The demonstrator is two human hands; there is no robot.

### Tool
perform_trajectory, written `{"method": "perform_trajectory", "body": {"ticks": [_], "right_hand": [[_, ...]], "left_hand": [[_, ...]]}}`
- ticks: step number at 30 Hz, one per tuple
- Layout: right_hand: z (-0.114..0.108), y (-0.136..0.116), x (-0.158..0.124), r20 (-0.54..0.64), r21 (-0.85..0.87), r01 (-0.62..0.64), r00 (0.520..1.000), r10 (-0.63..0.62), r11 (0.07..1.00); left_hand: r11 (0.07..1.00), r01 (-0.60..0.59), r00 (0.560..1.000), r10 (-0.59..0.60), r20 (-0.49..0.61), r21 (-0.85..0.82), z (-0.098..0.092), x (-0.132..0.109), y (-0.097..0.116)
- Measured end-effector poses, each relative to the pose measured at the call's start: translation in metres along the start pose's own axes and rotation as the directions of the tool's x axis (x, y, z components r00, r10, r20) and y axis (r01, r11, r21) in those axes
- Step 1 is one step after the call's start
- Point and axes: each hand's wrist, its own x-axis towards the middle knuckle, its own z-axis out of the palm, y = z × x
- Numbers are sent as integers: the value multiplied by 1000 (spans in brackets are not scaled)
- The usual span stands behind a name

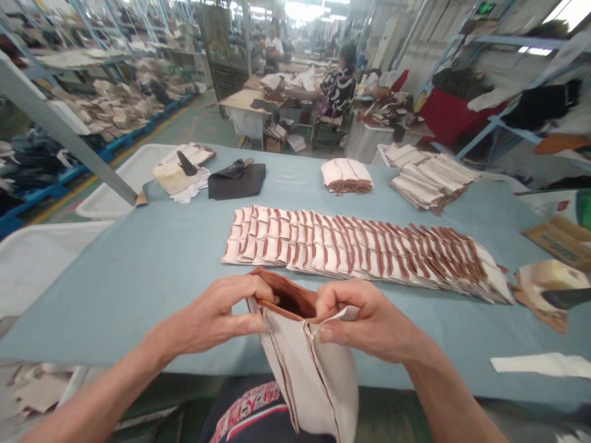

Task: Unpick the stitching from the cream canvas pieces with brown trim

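Note:
My left hand (221, 314) and my right hand (364, 320) both grip a stack of white-backed, brown-edged leather pieces (309, 363) held upright at the near edge of the blue table (152, 264). The fingers of each hand are closed on the stack's top corners, where the brown inner side shows. Beyond my hands a long overlapped row of the same pieces (364, 249) lies flat across the table.
Further back lie a small pile of pieces (346, 175), a bigger fanned pile (434, 178), a black leather sheet (236, 180) and light scraps (180, 172). White bins (41, 258) stand at the left. A seated person (337, 92) works at a far table. Shelving lines both sides.

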Motion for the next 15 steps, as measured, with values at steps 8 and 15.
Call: {"method": "perform_trajectory", "body": {"ticks": [8, 15], "right_hand": [[5, 8, 0, 2, -6, 0, 1000, 0, 1000], [0, 20, -9, -189, -182, -19, 982, -16, 983]], "left_hand": [[982, -116, 993, 113, -27, -146, 20, 26, 33], [989, -61, 997, 66, 36, -133, 33, 31, 44]]}}
